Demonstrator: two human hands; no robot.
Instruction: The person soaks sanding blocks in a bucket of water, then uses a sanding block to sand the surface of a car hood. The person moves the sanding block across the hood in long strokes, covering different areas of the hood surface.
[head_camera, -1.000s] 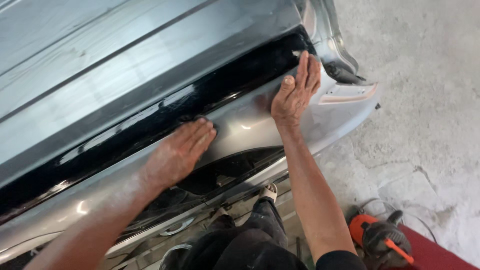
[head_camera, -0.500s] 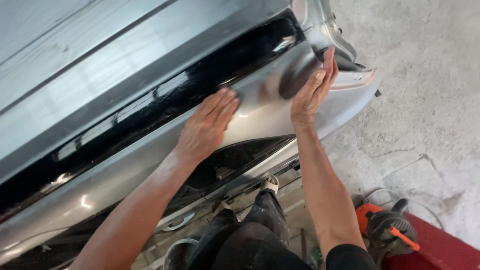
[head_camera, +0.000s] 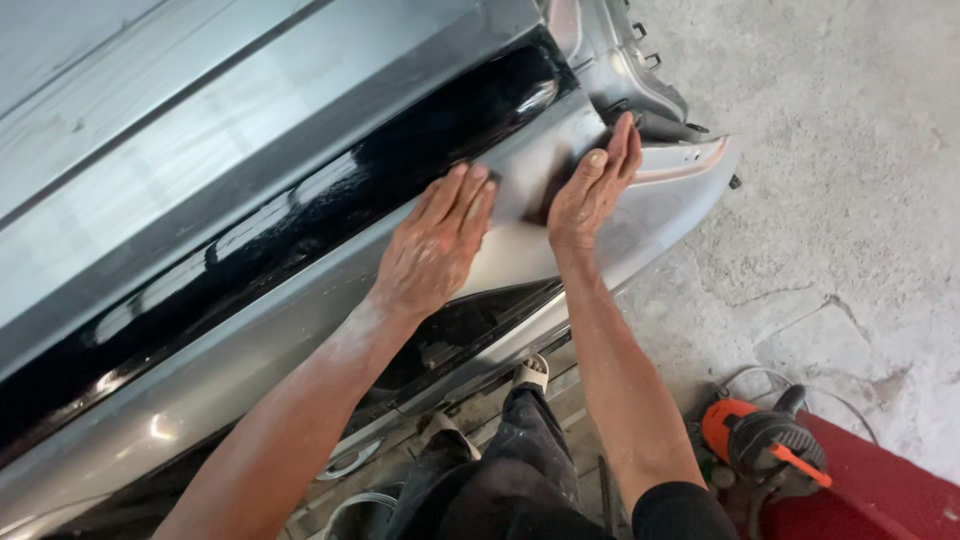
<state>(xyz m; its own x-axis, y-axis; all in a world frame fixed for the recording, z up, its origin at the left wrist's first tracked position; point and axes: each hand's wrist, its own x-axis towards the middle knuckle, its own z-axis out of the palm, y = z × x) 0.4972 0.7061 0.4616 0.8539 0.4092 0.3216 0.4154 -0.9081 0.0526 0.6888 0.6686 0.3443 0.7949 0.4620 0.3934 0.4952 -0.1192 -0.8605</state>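
Head view: silver-grey car bumper (head_camera: 250, 360) runs diagonally across frame, glossy black trim strip (head_camera: 300, 230) along it, dull sanded patch (head_camera: 525, 175) near its right end. Left hand (head_camera: 435, 245) flat on the bumper, fingers straight and together, gripping nothing. Right hand (head_camera: 590, 185) also open, palm and fingers pressed against the bumper just right of the patch. Below: rough cracked concrete floor (head_camera: 850, 200), dusty. Orange and black power tool (head_camera: 765, 450) lies on a red mat (head_camera: 880, 490) at lower right.
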